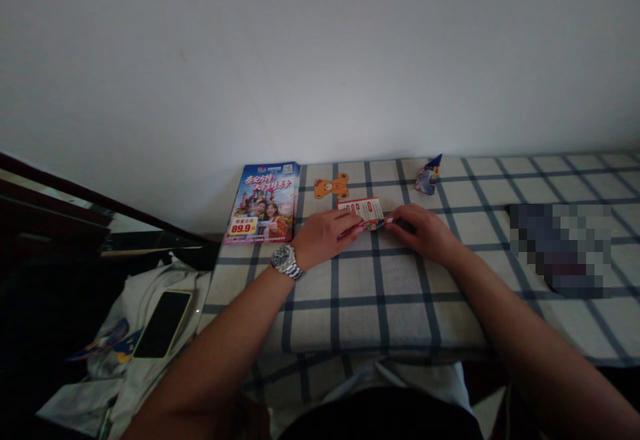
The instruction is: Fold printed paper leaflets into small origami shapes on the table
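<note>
A printed paper flyer (369, 209), partly folded, lies on the checked cloth in front of me. Its white side with red-framed text faces up, and a colourful folded edge runs along the near side. My left hand (327, 232), with a metal watch at the wrist, has its fingers closed on the left end of that edge. At the right end my right hand (419, 230) pinches the paper between thumb and fingers. Part of the flyer is hidden under my left fingers.
A stack of flyers (263, 203) lies left, beside a bear picture (331, 187). A folded paper piece (429, 175) stands at the back. Right is a blurred dark item (555, 247). A phone (164, 325) rests on white material lower left. The wall (320, 60) rises behind.
</note>
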Demonstrator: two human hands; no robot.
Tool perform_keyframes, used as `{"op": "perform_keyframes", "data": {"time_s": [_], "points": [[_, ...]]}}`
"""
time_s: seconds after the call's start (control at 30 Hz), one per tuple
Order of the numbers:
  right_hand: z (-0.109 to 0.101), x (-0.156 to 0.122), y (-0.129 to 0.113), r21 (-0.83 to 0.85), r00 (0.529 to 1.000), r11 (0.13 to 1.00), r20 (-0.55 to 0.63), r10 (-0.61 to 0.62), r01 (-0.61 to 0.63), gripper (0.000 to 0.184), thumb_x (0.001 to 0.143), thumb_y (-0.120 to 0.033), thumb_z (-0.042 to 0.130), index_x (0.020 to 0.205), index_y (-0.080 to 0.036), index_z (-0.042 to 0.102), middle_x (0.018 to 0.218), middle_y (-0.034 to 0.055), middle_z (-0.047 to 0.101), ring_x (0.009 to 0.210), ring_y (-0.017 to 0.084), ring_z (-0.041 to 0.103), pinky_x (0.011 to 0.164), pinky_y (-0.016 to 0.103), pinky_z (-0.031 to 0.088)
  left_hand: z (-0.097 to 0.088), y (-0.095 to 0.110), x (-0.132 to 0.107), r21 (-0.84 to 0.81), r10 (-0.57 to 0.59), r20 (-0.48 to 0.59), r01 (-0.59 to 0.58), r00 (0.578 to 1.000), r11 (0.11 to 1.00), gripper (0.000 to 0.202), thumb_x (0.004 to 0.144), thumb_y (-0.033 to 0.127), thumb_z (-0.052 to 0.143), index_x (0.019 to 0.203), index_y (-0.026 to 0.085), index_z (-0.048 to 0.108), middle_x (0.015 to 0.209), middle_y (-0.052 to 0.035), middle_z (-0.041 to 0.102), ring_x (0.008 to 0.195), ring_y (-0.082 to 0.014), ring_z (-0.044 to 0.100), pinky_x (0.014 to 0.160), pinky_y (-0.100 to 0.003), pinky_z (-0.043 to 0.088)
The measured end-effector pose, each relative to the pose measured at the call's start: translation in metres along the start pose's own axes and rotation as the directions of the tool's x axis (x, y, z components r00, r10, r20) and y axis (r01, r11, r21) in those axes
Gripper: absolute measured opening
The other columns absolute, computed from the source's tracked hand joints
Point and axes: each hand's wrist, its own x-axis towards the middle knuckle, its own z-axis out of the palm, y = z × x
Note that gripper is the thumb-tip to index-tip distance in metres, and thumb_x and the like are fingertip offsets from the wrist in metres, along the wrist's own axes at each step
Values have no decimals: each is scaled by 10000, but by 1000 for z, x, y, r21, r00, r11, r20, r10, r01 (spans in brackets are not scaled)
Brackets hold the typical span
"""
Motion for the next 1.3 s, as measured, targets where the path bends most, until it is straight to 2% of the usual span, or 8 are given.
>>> {"op": "perform_keyframes", "data": {"time_s": [0.17, 0.37, 0.53, 0.7, 0.87, 1.1, 1.3], "points": [[2, -1, -1, 3, 996, 996, 25, 87, -87, 189, 1021, -379, 582, 961, -220, 666, 825, 41, 701, 716, 195, 655, 649, 312, 486, 2, 2, 0, -47, -61, -32, 60, 998, 997, 299, 1057, 353, 562, 1315, 224, 639, 1275, -79, 716, 1091, -213, 721, 905, -360, 616], [6, 2, -6, 25, 985, 984, -9, 174, -174, 219, 1012, -433, 587, 966, -235, 670, 773, 15, 721, 616, 168, 624, 566, 290, 455, -1, 4, 7, -112, -114, -31, 110, 993, 988, 277, 1044, 316, 580, 1303, 227, 624, 1274, -71, 674, 1153, -217, 664, 1029, -399, 566], [12, 4, -4, 50, 981, 981, -54, 189, -186, 259, 985, -412, 637, 1164, -237, 703, 831, 25, 738, 669, 186, 655, 613, 302, 500, 1, 1, 8, -31, -175, -45, 173, 984, 984, 346, 1003, 324, 646, 1328, 209, 615, 1292, -103, 648, 1214, -278, 612, 1079, -481, 511], [13, 7, -2, 4, 986, 991, -97, 135, -135, 384, 966, -359, 666, 1326, -225, 668, 963, 67, 716, 803, 231, 661, 749, 368, 552, 4, 0, 8, -10, -191, -26, 191, 981, 982, 351, 999, 345, 653, 1321, 209, 620, 1282, -103, 644, 1220, -285, 602, 1075, -485, 500], [14, 8, 0, -66, 989, 994, -124, 83, -91, 300, 972, -353, 661, 1238, -226, 716, 1075, 110, 699, 1005, 296, 668, 904, 456, 550, 5, 0, 9, 6, -191, -32, 191, 981, 981, 362, 992, 371, 669, 1311, 205, 634, 1276, -96, 642, 1206, -290, 597, 1072, -489, 498], [17, 8, -1, -67, 987, 994, -143, 72, -83, 280, 1023, -373, 583, 1220, -231, 722, 1063, 110, 698, 995, 293, 663, 899, 469, 547, 5, 0, 9, -1, -183, -19, 183, 983, 983, 350, 986, 365, 677, 1306, 226, 650, 1256, -94, 630, 1194, -282, 593, 1073, -485, 497], [19, 7, 1, -218, 987, 969, -138, 87, -116, 363, 996, -413, 624, 1304, -238, 706, 1155, 136, 663, 1038, 332, 620, 945, 530, 531, 8, -3, 9, -11, -172, -21, 171, 985, 985, 366, 990, 387, 670, 1319, 228, 642, 1243, -100, 621, 1181, -282, 598, 1054, -484, 509]]}}
